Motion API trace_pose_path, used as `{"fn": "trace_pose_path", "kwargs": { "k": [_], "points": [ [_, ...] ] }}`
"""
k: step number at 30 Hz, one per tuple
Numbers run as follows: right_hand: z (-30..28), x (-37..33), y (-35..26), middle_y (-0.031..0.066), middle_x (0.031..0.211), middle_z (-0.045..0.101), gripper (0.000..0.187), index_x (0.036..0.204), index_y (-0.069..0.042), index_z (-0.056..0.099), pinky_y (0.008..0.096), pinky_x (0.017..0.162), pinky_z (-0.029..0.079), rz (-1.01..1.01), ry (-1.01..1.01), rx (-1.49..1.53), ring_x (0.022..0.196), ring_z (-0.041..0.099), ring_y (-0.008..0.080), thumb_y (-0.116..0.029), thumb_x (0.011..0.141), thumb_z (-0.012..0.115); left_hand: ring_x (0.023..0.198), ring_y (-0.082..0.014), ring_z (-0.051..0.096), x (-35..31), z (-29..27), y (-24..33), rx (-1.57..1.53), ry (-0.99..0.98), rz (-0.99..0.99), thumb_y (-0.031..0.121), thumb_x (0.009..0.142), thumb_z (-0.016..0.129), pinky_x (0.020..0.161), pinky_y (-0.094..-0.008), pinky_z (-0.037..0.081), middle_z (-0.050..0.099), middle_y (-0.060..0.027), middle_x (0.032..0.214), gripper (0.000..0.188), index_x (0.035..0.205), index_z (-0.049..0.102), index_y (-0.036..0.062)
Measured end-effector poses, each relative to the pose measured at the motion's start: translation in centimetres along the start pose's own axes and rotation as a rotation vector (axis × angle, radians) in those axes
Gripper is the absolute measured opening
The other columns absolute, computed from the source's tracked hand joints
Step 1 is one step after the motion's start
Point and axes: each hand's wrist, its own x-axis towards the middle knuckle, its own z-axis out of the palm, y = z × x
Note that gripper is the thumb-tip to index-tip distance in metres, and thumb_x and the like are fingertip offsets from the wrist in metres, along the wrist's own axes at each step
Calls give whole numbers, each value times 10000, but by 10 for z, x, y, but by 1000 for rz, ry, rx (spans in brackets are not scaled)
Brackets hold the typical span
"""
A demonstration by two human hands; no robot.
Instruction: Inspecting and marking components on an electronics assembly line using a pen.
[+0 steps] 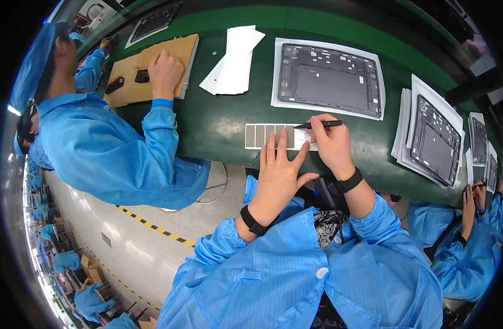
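My left hand (277, 174) lies with fingers spread, its fingertips pressing on a white strip (251, 145) that carries a row of grey-brown rectangular stickers (260, 135). In my right hand (331, 143) is a pair of black tweezers (324, 125), pointing left, with the tip over the bare white right end of the strip. Whether the tip grips anything is too small to tell. Just beyond the strip, a dark tablet housing (333, 77) with small white pieces on it rests on a white sheet (277, 66).
A stack of white sheets (403, 123) with another tablet housing (435, 140) on top stands to the right. White paper strips (235, 63) lie far left of centre. A co-worker (114, 148) sits at left by a cardboard piece (122, 68); other people work at right.
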Motion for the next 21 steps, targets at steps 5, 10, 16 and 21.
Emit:
{"fn": "trace_pose_path", "kwargs": {
  "k": [5, 10, 16, 21],
  "points": [
    [6, -3, -3, 78, 706, 659, 214, 1034, 53, 661, 251, 566, 488, -78, 36, 13, 612, 610, 92, -122, 941, 578, 1330, -521, 317, -1, -2, 1, 24, 8, 2, 533, 783, 678, 1038, -597, 339, 347, -295, 1441, 669, 1344, 569, 185],
    [-28, 9, -20, 59, 666, 621, 224, 1068, 60, 643, 247, 581, 494, -125, 187, 217, 594, 593, 91, -117, 960, 560, 1336, -513, 318, 5, -1, 7, 43, 11, -23, 536, 802, 661, 1029, -611, 345, 372, -274, 1437, 624, 1300, 604, 165],
    [-121, 73, -43, 75, 713, 626, 315, 1191, 22, 480, 262, 559, 479, -326, 474, -74, 613, 606, 118, -140, 942, 585, 1271, -453, 433, 61, -20, 27, 201, 45, -10, 384, 855, 671, 986, -559, 401, 494, -247, 1317, 404, 1074, 681, 44],
    [-150, 111, -24, 200, 837, 668, 365, 1216, 22, 419, 400, 685, 514, -238, 720, -387, 742, 672, 321, -139, 931, 579, 1057, -386, 577, 157, 0, 69, -205, -40, 87, 242, 842, 690, 848, -440, 503, 546, -232, 1163, 300, 955, 630, -29]
  ]
}}
